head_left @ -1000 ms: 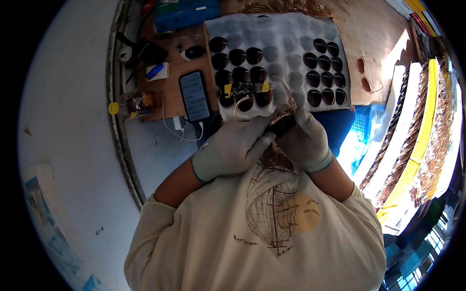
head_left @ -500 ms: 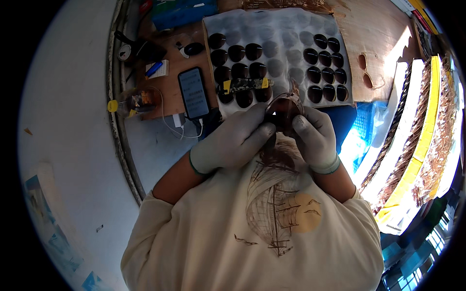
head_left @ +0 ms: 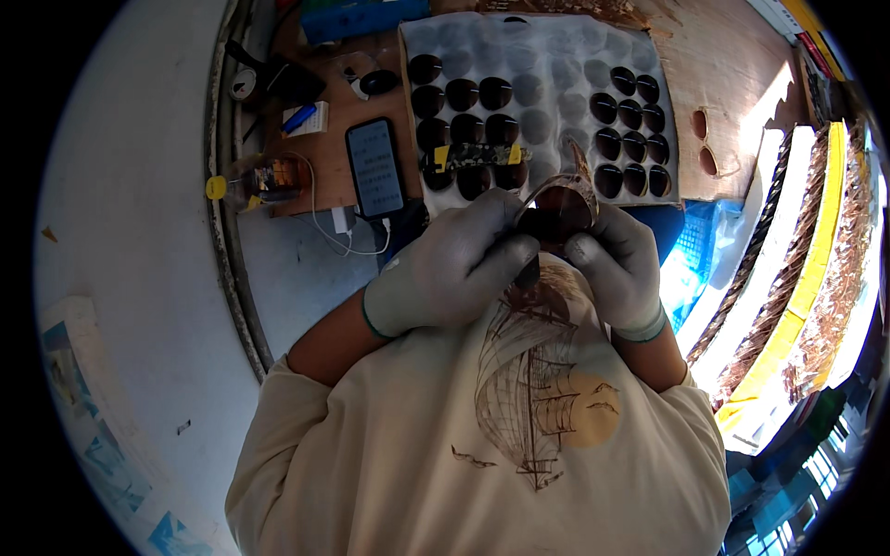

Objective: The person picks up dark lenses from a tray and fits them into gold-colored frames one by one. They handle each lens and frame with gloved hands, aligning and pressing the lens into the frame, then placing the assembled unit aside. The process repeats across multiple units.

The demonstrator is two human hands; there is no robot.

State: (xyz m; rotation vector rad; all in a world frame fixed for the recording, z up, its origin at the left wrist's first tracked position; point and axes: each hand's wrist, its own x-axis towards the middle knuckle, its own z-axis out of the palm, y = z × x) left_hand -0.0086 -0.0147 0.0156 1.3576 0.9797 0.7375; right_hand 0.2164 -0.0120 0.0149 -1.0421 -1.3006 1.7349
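Note:
Both my hands wear pale grey gloves and meet in front of my chest. Between them is a pair of sunglasses (head_left: 562,211) with a brown translucent frame and a dark lens, one temple pointing up and away. My left hand (head_left: 452,264) is closed on its left side, thumb along the lower edge. My right hand (head_left: 619,264) grips the right side with bent fingers; the fingertips are partly hidden. Just beyond lies a white dimpled lens tray (head_left: 565,60) with rows of dark round lenses. A dark patterned strip with yellow ends (head_left: 477,157) lies across the lenses at its left.
Left of the tray lie a phone (head_left: 375,169) with a white cable, a blue lighter-like object (head_left: 298,119) and a bottle with a yellow cap (head_left: 264,182). Tan sunglasses (head_left: 705,144) rest right of the tray. White-and-yellow trays of brown frame parts (head_left: 788,278) stand at right.
The sunglasses and both hands have shifted slightly to the right in the picture. The sunglasses have turned a little, so the dark lens shows more fully.

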